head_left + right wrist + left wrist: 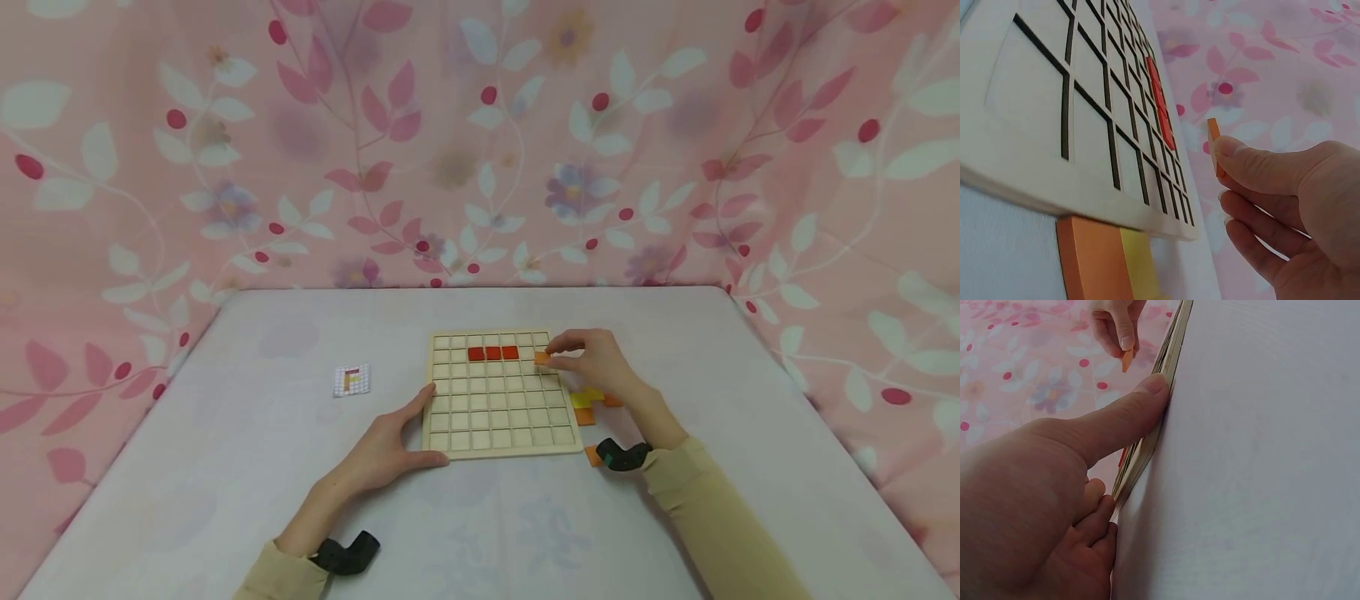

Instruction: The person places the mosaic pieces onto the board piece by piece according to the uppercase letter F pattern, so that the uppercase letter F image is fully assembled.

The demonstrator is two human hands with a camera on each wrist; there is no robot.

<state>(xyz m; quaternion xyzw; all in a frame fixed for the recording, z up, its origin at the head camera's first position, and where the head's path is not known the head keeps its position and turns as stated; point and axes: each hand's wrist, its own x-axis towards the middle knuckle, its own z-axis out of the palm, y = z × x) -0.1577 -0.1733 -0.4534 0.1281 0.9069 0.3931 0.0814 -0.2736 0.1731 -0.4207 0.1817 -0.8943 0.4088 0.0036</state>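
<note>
A pale wooden grid board (498, 454) lies on the table, with a row of three red square tiles (492, 353) in its upper part. My left hand (382, 446) touches the board at its near left corner: the thumb lies along the near edge, the fingers at the left side. Over the board's far right part, my right hand (596, 362) pinches an orange tile (1214, 147) between thumb and fingers. In the right wrist view this tile stands on edge, apart from the grid.
Right of the board lie loose yellow tiles (582, 401) and orange tiles (585, 417), some under the right forearm. One more orange tile (593, 456) is by the right wrist camera. A small pattern card (351, 381) rests to the left. Flowered cloth (480, 167) hangs behind the table.
</note>
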